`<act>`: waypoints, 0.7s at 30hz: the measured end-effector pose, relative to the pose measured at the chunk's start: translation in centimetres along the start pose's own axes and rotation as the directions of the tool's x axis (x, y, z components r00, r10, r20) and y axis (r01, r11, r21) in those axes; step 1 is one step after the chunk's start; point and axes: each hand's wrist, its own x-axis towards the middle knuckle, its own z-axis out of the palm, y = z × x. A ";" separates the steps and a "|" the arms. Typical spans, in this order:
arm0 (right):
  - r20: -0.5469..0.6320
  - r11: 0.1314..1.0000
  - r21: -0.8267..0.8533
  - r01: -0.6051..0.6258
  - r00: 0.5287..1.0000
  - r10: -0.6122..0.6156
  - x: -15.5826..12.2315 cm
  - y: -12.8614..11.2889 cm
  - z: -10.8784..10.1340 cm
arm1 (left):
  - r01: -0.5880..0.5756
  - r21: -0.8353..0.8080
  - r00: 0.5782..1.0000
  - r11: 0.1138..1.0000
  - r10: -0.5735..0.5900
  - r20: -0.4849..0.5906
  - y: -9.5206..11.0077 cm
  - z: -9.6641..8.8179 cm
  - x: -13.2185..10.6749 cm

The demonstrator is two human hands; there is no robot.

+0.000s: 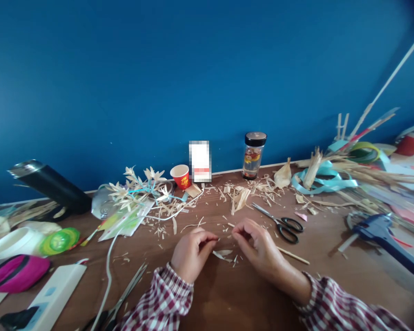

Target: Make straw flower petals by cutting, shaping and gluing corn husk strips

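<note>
My left hand (192, 253) is closed in a pinch above the brown table. A tiny pale speck shows at its fingertips, too small to name. My right hand (258, 248) faces it a short gap away, thumb and forefinger pressed together; whatever lies between them is hidden. Pale husk pieces (222, 255) lie on the table just below the gap. A thin wooden stick (294, 255) runs under or behind my right hand, and I cannot tell whether the hand touches it. Scissors with black handles (287, 229) lie beyond my right hand.
A second pair of scissors (129, 287) lies by my left sleeve, near a white cable (109, 262) and power strip (57, 294). Husk flowers (152, 177), a red paper cup (181, 177) and a glass bottle (252, 158) stand behind. A blue glue gun (382, 234) lies right.
</note>
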 end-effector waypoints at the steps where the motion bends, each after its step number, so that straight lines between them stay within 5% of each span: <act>1: -0.005 1.000 -0.002 -0.001 1.000 0.001 0.0 0.0 0.0 | 0.020 0.046 0.999 0.999 -0.022 0.036 -0.2 -0.1 0.0; 11: -0.018 1.000 -0.013 -0.017 1.000 0.017 0.0 0.4 0.2 | 0.034 0.222 0.979 0.974 -0.077 0.187 -0.1 0.2 -0.3; 21: -0.045 1.000 0.012 -0.017 0.999 0.018 0.2 0.4 0.0 | 0.040 0.049 0.997 0.998 -0.043 0.064 -0.8 1.1 -0.5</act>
